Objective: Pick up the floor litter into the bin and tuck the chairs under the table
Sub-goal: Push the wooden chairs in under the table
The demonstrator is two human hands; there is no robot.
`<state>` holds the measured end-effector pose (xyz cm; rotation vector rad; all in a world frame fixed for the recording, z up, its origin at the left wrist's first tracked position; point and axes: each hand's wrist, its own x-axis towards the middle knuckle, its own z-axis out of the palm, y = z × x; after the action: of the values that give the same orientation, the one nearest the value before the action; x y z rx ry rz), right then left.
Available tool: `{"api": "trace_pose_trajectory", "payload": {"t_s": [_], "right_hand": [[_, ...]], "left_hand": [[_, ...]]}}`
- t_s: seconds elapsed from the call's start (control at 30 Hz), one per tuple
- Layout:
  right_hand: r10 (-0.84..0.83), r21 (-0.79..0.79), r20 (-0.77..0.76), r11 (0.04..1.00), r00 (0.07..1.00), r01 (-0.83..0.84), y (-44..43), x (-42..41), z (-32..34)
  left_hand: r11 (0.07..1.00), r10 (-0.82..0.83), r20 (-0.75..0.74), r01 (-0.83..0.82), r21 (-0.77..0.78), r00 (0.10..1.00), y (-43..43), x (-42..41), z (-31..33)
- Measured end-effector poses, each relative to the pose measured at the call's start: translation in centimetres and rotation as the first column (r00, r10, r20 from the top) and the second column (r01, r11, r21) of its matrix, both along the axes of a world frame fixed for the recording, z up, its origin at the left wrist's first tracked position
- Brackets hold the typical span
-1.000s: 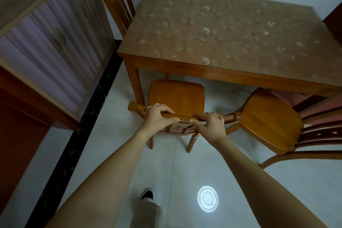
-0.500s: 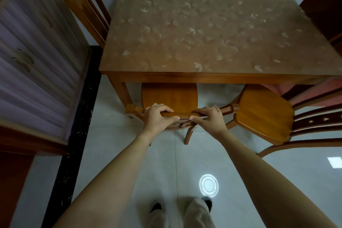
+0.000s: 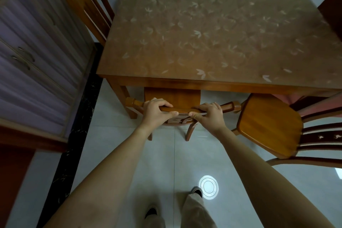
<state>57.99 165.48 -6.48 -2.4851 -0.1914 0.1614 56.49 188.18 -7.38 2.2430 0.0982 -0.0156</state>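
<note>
A wooden chair (image 3: 172, 96) stands at the near edge of the table (image 3: 212, 83), most of its seat hidden under the tabletop. My left hand (image 3: 157, 112) and my right hand (image 3: 209, 114) both grip the chair's top rail, side by side. A second wooden chair (image 3: 268, 126) stands to the right, turned sideways, its seat outside the table. A third chair (image 3: 88, 5) sits at the table's far left side. No litter or bin is in view.
A cabinet with purple-lined glass doors (image 3: 37, 57) fills the left side, with a black floor strip (image 3: 81, 116) beside it. A round light reflection (image 3: 208, 189) lies on the pale tiles by my feet (image 3: 151, 212). A dark door edge (image 3: 331, 5) is at the upper right.
The chair in my hands has slid forward under the table, so less of its seat shows. I have stepped closer; both feet are now in view.
</note>
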Motion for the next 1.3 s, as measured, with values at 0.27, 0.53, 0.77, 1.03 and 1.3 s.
{"api": "trace_pose_trajectory", "payload": {"t_s": [0.27, 0.53, 0.77, 1.03, 1.3], "right_hand": [[-0.023, 0.029, -0.006, 0.999, 1.000, 0.023, -0.2, 1.9, 0.2], [0.008, -0.016, 0.004, 1.000, 1.000, -0.008, -0.2, 2.4, 0.1], [0.003, -0.049, 0.071, 0.999, 0.997, 0.001, 1.5, -0.7, 1.3], [0.101, -0.174, 0.306, 0.983, 0.947, -0.049, 2.3, -8.9, 7.5], [-0.007, -0.211, 0.317, 0.974, 0.948, 0.078, 1.0, -22.4, 9.0]], "left_hand": [[1.000, 0.023, -0.024, -0.023, 0.011, 0.999, -0.4, 1.9, 0.2], [0.998, 0.041, -0.010, -0.041, 0.037, 0.999, -0.5, 2.0, 0.7], [0.980, -0.041, 0.054, 0.029, 0.199, 0.998, 0.0, -0.6, 1.7], [0.832, -0.282, 0.202, 0.134, 0.537, 0.938, 1.2, -8.0, 7.8], [0.862, -0.347, 0.252, 0.201, 0.466, 0.904, 0.2, -20.3, 10.3]]}}
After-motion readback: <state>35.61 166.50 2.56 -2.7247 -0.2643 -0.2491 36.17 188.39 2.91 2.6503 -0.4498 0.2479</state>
